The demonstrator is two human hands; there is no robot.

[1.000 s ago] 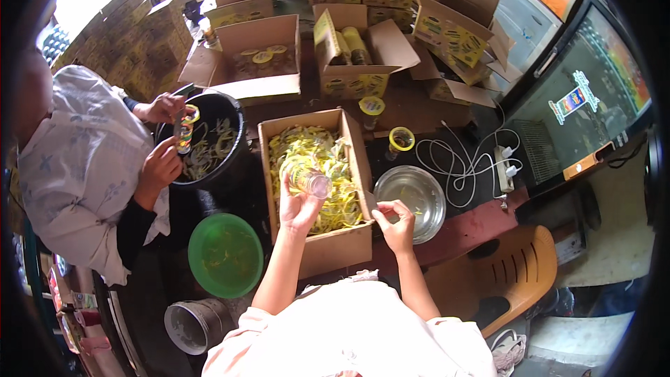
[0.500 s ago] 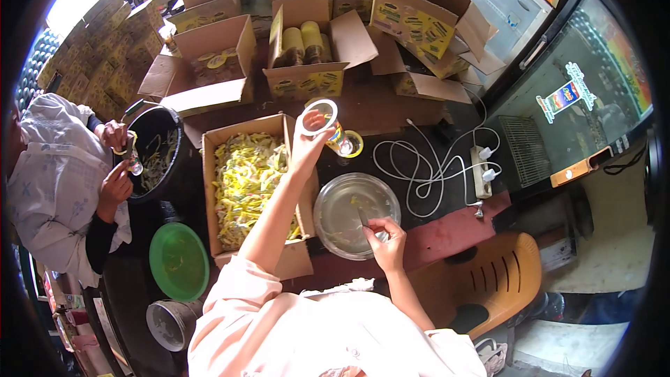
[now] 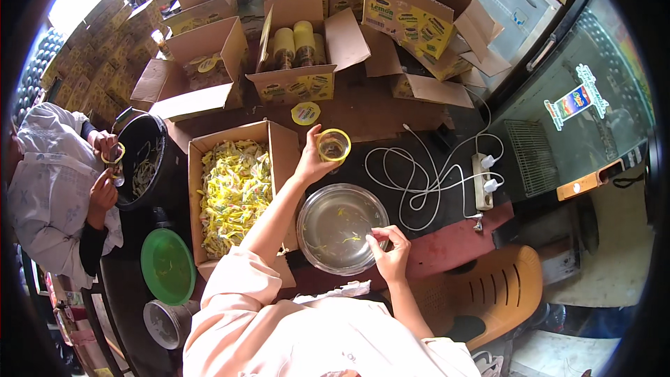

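Observation:
My left hand [image 3: 311, 160] is wrapped round a clear plastic jar [image 3: 333, 145] with a yellow rim facing up, just beyond a round see-through bowl [image 3: 342, 213]. Thin yellow scraps [image 3: 352, 239] lie inside the bowl. Over the bowl's right edge, my right hand [image 3: 392, 251] is closed in a pinch; what its fingertips hold is too small to tell. Left of the bowl stands an open cardboard box [image 3: 278, 150] full of yellow-wrapped sweets [image 3: 237, 195]. A yellow round lid or label [image 3: 306, 113] lies on the table beyond my left hand.
At the left a co-worker [image 3: 59, 174] holds a similar jar over a black bucket [image 3: 162, 167]. Near it are a green basin [image 3: 167, 265] and open cartons [image 3: 293, 87] at the back. White cables [image 3: 426, 188], a power strip [image 3: 482, 185] and an orange chair [image 3: 488, 283] are to the right.
The jar in my left hand has come lower and shows its yellow rim upward. The thin dark blade-like piece seen at my right fingertips no longer shows clearly.

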